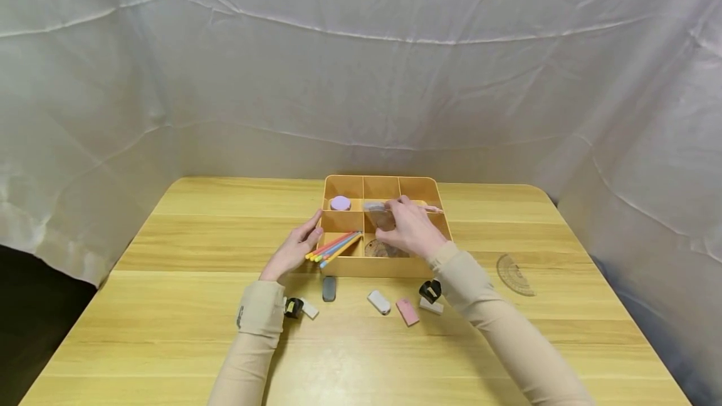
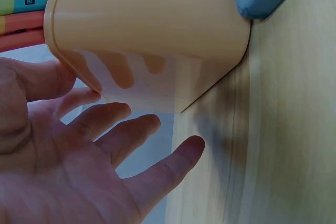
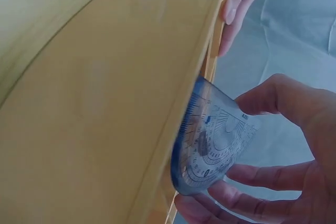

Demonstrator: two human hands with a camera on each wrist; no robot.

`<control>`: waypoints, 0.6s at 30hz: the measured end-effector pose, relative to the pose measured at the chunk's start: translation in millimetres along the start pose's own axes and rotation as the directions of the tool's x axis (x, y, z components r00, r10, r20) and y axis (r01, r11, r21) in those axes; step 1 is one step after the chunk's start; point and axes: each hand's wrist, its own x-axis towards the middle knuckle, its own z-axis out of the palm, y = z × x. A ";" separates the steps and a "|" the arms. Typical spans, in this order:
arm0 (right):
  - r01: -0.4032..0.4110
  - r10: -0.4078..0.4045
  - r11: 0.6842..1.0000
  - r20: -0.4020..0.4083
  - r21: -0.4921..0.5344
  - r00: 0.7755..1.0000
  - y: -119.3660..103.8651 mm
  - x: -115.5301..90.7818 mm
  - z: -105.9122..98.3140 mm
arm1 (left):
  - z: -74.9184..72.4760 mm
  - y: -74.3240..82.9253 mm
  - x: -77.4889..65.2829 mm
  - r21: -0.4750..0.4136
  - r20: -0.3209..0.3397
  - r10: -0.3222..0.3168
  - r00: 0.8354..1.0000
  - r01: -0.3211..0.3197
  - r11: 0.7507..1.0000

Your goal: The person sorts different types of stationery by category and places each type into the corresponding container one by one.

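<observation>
The right hand [image 1: 414, 229] pinches a clear protractor [image 3: 212, 137] between thumb and fingers, over the middle column of an orange box [image 1: 389, 267]; whether the protractor touches the box cannot be told. The left hand [image 1: 291, 250] has its fingers spread and fairly straight, the thumb against the rim at the box's left side. Just right of that hand, a bundle of coloured pencils [image 1: 337, 247] leans out of the near left compartment over the near wall. A lilac round piece [image 1: 340, 203] sits in the far left compartment. On the table [image 1: 186, 306], near the box, lie a dark grey block [image 1: 329, 289] to the left, a white block [image 1: 378, 302] and a pink block [image 1: 407, 312] further right. Well to the right lies a second clear protractor [image 1: 514, 275]. A grey sheet [image 1: 361, 80] hangs behind the table's far edge.
</observation>
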 end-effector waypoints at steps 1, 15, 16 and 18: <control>-0.004 0.004 1.000 0.005 0.001 1.000 -0.8 0.9 0.1 | 0.1 -0.1 -0.1 0.003 0.000 0.003 1.000 -0.003 1.000; 0.024 -0.022 0.997 0.030 -0.070 0.999 -3.6 4.9 5.5 | -0.2 -1.9 1.2 0.002 -0.004 0.006 1.000 -0.006 1.000; 0.031 -0.028 0.997 0.035 -0.074 0.999 -3.5 4.5 5.9 | -0.1 -2.1 1.4 0.007 -0.004 0.007 1.000 -0.007 1.000; 0.043 -0.039 0.996 0.043 -0.076 0.998 -3.1 3.9 6.4 | 0.4 -2.0 1.8 0.001 -0.003 -0.003 1.000 0.003 1.000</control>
